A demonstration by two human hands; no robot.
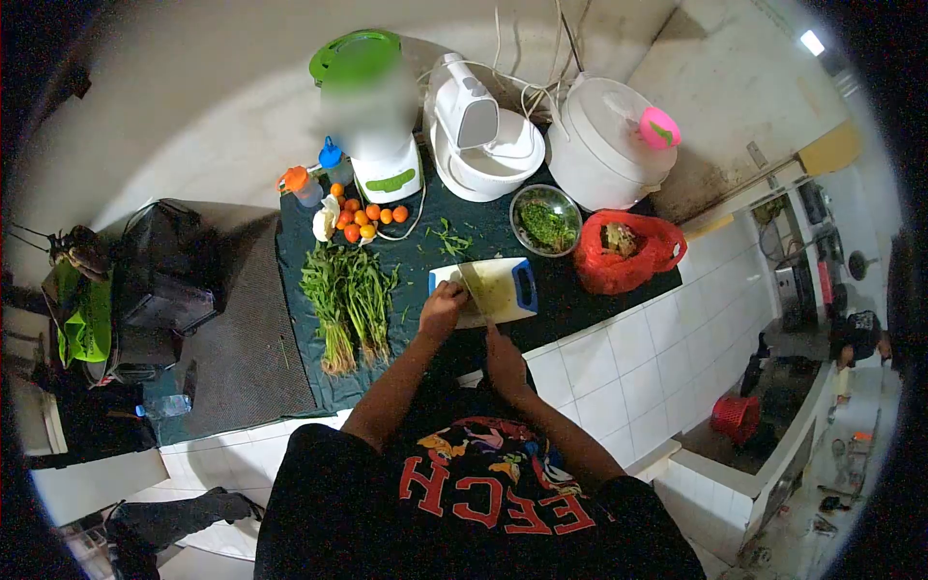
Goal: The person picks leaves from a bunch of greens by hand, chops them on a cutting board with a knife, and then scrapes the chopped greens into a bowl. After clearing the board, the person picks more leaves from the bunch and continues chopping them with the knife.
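A white cutting board (512, 302) with blue ends lies on the dark green cloth in front of me. My right hand (505, 360) is wrapped round the handle of a knife (476, 290), whose blade slants up and left across the board. At the board's left side my left hand (445, 307) is closed with curled fingers close to the blade; whatever is in them is hidden. A few green leaves (449, 237) are scattered behind the board. Beyond its right end, a glass bowl (570, 208) holds chopped greens (547, 227).
Left are bundles of leafy greens (348, 295), small orange tomatoes (353, 232) and garlic (325, 220). A blender (389, 179), a stand mixer (466, 111) and a white rice cooker (599, 140) line the wall. On the right sits a red plastic bag (609, 271).
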